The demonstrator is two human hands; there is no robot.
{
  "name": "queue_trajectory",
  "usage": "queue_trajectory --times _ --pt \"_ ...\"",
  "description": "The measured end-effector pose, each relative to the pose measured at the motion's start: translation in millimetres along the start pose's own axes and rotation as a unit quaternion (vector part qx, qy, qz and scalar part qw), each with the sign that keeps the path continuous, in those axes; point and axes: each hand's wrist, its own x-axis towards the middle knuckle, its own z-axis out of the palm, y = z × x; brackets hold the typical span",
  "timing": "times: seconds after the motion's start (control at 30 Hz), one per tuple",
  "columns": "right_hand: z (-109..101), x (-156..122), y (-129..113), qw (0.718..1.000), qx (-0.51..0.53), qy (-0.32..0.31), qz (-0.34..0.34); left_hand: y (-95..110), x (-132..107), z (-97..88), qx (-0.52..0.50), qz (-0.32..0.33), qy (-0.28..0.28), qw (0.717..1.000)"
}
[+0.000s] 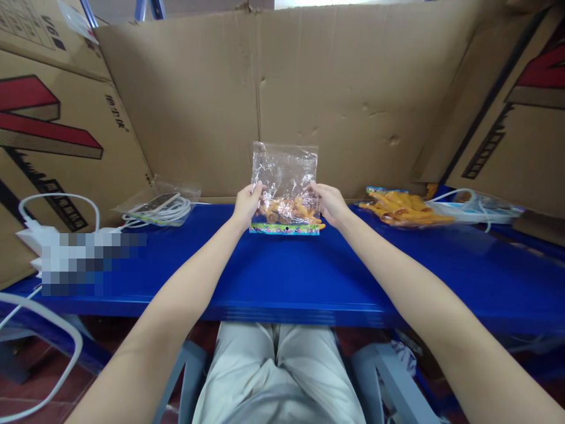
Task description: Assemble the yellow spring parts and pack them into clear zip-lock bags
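Observation:
A clear plastic bag point(285, 176) with a colourful printed strip along its lower edge stands upright on the blue table point(282, 277). Small orange pieces lie in its bottom. My left hand point(247, 203) pinches the bag's left side. My right hand point(329, 203) pinches its right side. Both hands are closed on the bag, and both forearms reach straight out over the table.
A pile of orange pieces point(404, 209) lies to the right, beside white cables point(472, 206). At the left sits a clear bag holding a white cable point(161, 206), and a white charger point(39, 238). Cardboard walls point(344, 88) enclose the table on three sides.

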Motion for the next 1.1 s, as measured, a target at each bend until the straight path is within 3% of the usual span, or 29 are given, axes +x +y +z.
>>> queue_trajectory --times 0.33,0.67,1.1 --pt "5 0 1 0.998 0.014 0.054 -0.033 0 -1 -1.0 0.003 0.062 0.033 0.998" --pt "6 1 2 0.993 0.005 0.103 -0.058 -2 -4 -0.1 -0.012 0.050 0.009 0.999" --pt "-7 8 4 0.989 0.035 0.139 -0.033 -12 3 -3.9 0.054 0.047 -0.012 0.997"
